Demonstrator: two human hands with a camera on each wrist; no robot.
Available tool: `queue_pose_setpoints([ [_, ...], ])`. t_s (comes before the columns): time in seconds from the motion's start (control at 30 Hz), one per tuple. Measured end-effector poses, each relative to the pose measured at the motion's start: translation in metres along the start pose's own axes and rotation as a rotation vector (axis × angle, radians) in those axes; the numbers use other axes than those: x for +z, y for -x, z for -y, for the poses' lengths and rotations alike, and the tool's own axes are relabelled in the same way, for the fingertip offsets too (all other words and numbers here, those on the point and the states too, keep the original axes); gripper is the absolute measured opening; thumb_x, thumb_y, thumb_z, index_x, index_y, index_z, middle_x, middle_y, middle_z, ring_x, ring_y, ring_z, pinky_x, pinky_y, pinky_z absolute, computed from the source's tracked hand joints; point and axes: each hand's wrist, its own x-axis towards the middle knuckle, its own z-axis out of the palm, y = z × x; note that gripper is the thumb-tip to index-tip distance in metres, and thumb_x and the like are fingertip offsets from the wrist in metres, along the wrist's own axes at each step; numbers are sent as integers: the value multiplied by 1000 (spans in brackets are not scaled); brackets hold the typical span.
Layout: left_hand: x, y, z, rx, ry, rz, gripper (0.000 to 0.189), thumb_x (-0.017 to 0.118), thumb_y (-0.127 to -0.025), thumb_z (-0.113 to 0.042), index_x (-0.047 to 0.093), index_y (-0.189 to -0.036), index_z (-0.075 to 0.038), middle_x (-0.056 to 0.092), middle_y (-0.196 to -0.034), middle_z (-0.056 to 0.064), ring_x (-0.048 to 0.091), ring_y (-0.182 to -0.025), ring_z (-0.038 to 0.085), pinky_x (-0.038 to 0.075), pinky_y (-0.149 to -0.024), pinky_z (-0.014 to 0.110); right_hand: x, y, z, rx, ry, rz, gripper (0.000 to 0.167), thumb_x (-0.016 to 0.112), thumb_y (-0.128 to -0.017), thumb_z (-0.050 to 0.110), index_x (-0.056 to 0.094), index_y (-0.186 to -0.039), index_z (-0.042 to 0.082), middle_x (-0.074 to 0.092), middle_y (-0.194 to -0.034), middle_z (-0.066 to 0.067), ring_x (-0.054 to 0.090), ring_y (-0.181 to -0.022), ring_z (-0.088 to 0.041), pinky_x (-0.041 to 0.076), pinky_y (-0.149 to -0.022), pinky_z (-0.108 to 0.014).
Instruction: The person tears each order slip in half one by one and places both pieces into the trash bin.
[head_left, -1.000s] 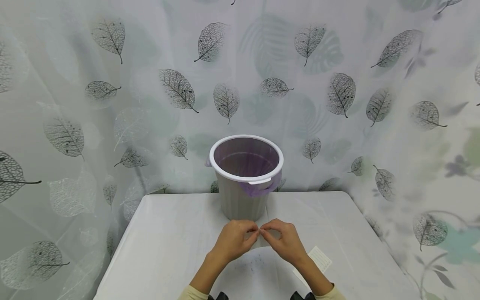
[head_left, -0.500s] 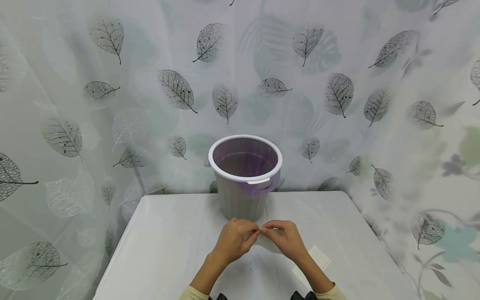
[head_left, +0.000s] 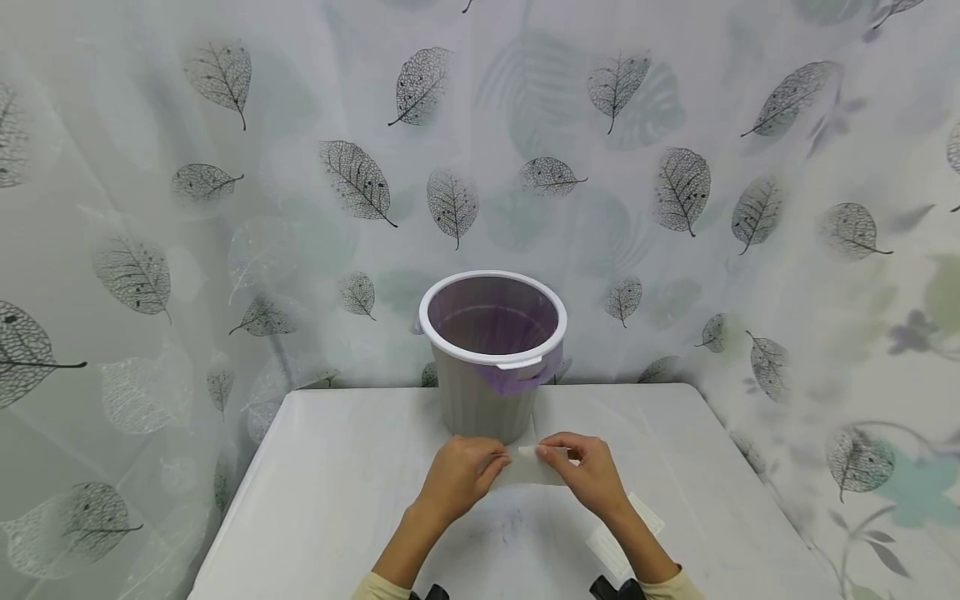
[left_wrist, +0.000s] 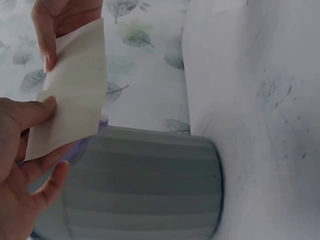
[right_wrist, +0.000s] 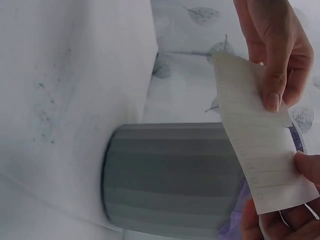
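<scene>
Between the two hands, a small lined note sheet (right_wrist: 250, 135) with a column of little checkboxes stretches in front of the bin. My left hand (head_left: 459, 479) pinches one end of it between thumb and fingers. The other end is pinched by my right hand (head_left: 588, 473), its thumb (right_wrist: 307, 165) on the printed face in the right wrist view. In the left wrist view the note sheet's plain back (left_wrist: 75, 85) shows, with a step in its edge beside the left thumb (left_wrist: 40, 110). Behind the hands stands a grey ribbed trash bin (head_left: 483, 400) with a white rim.
A purple bag (head_left: 517, 379) lines the bin and hangs over its rim. Another lined paper (head_left: 645, 512) lies on the white-covered table (head_left: 337, 467), partly hidden under the right forearm. A leaf-patterned curtain (head_left: 525, 108) closes off the back and sides.
The fingertips were together at the middle; now the hands are farther apart, the right one having moved to the right. More of the note sheet shows between them.
</scene>
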Motion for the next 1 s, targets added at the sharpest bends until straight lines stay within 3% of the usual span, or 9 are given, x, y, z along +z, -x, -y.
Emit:
queue_pose_setpoints([
  [0.2,-3,-1,0,-8,39,-18,5,83,-90,-14,78,-89,-15,75,-84,-8,68,-71,5,55,-67,28,-6,-2,35,54,-50,12,4,75,-93,-1,79,-93,-2,76,-89,-11,69,-72,-18,56,-59,-31],
  [0.5,-4,1,1,-9,42,-38,9,78,-95,-23,80,-92,-15,76,-86,-9,70,-73,5,55,-73,34,-8,-4,35,133,-126,41,6,73,-95,-1,77,-95,-5,75,-89,-17,70,-65,-19,56,-56,-32],
  [1.0,-3,0,-1,-15,64,-105,5,82,-91,-17,80,-90,-13,76,-86,-8,70,-75,7,55,-76,34,-9,-7,37,172,-151,44,8,72,-96,-1,77,-97,-7,75,-88,-18,69,-65,-20,56,-56,-30],
])
